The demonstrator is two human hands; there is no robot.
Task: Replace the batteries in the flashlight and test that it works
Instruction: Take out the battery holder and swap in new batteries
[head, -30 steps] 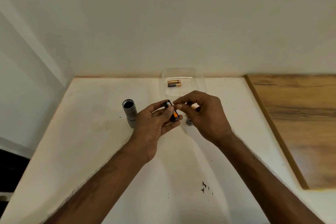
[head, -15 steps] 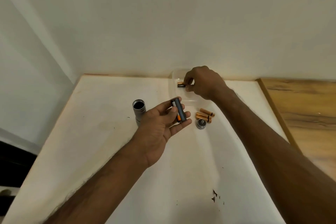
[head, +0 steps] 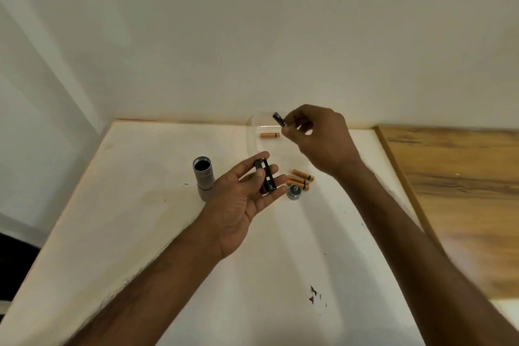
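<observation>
White tabletop [head: 140, 233]: pale and stained in places. Everything I am working with sits toward its far middle.
Wooden panel [head: 463, 177]: runs along the right side and holds none of the task's things.
Left hand [head: 238, 202]: palm up over the middle of the table, fingers nearly straight, thumb pressed down on the battery carrier to pin it there.
Right hand [head: 323, 140]: raised over the clear tray, thumb and forefinger pinched on one battery, other fingers curled.
Flashlight body [head: 203, 180]: grey metal tube standing upright with its dark open mouth up, just left of the left hand. I judge it rigid, fairly light and easy to tip, so I would take it round the barrel.
Clear tray [head: 254, 146]: far middle, against the wall, faint against the white.
Battery carrier [head: 266, 180]: short black cylinder lying across the left fingers, with no orange showing on the side facing me. I judge it light, stiff plastic, best held by its sides.
Three loose batteries [head: 300, 179]: orange, lying together on the table just right of the left fingertips.
Tail cap [head: 293, 192]: small, round and dark, just near of those batteries.
Pinched battery [head: 279, 119]: its dark end pokes up and left from the right fingertips. It is smooth and small, so I expect it to slip easily.
Tray battery [head: 269, 135]: orange, lying flat in the tray, left of the right hand.
</observation>
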